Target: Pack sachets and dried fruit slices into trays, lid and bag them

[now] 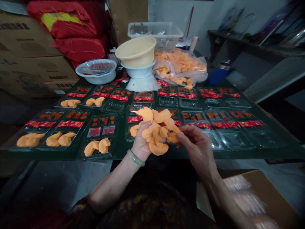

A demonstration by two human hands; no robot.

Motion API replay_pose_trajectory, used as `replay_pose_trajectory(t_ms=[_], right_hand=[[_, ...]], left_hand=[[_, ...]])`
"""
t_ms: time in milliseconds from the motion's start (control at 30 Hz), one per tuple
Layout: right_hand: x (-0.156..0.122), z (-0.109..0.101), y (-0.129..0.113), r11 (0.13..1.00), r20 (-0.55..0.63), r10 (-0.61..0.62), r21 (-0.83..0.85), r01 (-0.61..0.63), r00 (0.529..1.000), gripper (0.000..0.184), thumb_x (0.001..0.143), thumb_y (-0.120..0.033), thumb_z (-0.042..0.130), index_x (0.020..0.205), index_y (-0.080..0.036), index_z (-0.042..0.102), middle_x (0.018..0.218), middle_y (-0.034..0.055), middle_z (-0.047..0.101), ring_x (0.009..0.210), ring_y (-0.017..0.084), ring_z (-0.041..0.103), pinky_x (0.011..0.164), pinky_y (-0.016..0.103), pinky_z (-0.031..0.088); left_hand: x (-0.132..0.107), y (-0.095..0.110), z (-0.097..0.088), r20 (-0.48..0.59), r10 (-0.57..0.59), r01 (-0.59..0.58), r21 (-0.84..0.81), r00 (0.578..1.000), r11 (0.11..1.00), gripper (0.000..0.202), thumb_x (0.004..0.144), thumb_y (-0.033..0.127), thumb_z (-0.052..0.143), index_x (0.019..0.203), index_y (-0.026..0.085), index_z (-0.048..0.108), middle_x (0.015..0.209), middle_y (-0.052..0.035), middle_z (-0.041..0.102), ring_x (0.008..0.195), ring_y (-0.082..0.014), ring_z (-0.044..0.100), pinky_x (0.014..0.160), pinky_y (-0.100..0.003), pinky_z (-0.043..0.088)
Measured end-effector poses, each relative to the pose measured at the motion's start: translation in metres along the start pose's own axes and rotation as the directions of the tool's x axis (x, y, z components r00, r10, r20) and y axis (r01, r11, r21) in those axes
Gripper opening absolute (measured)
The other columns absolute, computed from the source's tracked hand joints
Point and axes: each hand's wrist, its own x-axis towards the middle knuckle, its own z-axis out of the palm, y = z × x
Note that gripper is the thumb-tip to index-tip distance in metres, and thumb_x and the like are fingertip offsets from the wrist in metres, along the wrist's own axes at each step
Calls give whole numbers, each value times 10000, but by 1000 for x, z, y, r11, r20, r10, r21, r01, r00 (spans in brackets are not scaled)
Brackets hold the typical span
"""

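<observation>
In the head view, left hand (141,144) and right hand (197,144) had fingers clamped on curled orange pieces (156,135); five frame-left trays (113,150) bore some, frame-right trays (234,138) lacked any.

one camera is sitting on the person's head. it is facing forward and down over the tabletop (121,140). the left grip (143,140) and right grip (196,143) are showing close by, just below the middle. the wall (202,19) is standing farther back, and the floor (81,178) is peeking in below the tabletop.
</observation>
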Motion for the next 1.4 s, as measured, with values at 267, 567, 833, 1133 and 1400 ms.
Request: replay_pose_trajectory(t_ms=[267, 567, 833, 1133, 1400], right_hand=[[12, -20, -9, 967, 252, 25, -252, 41, 967, 201, 811, -321, 531, 883, -161, 631, 568, -36, 506, 456, 66, 408, 416, 191, 338], [57, -14, -39, 841, 540, 95, -493, 223, 836, 294, 756, -235, 440, 841, -129, 701, 678, 21, 611, 533, 99, 455, 460, 211, 334], [97, -13, -56, 898, 628, 92, -388, 208, 773, 398, 738, -261, 564, 1122, -184, 637, 602, -31, 562, 460, 73, 418, 421, 195, 324], [43, -31, -8, 935, 16, 98, -344, -86, 995, 258, 725, -412, 630, 763, -163, 576, 505, -44, 486, 414, 75, 393, 385, 199, 265], [16, -2, 65, 334, -73, -238, -942, 11, 968, 268, 818, -322, 518, 608, -174, 593, 744, 90, 602, 754, 216, 500, 639, 326, 344]], left_hand=[[5, 3, -4, 51, -38, 34, 76, 998, 997, 215, 641, 254, 561, 806, 119, 593, 723, -83, 658, 566, -191, 598, 412, -259, 449], [14, 11, -16, 165, -124, 114, 68, 978, 991, 327, 664, 273, 525, 935, 102, 591, 743, -106, 653, 587, -226, 614, 373, -241, 404], [31, 20, -5, 212, 105, -105, -11, 972, 994, 329, 695, 335, 490, 881, 97, 619, 725, -106, 645, 594, -177, 582, 417, -209, 384], [30, 41, 3, 210, 231, -213, -102, 950, 972, 272, 667, 361, 549, 860, 181, 615, 843, -78, 620, 731, -196, 586, 416, -185, 314], [28, 32, 4, 189, 230, -224, -53, 955, 973, 359, 664, 334, 529, 972, 168, 606, 792, -79, 621, 691, -198, 579, 414, -205, 335]])
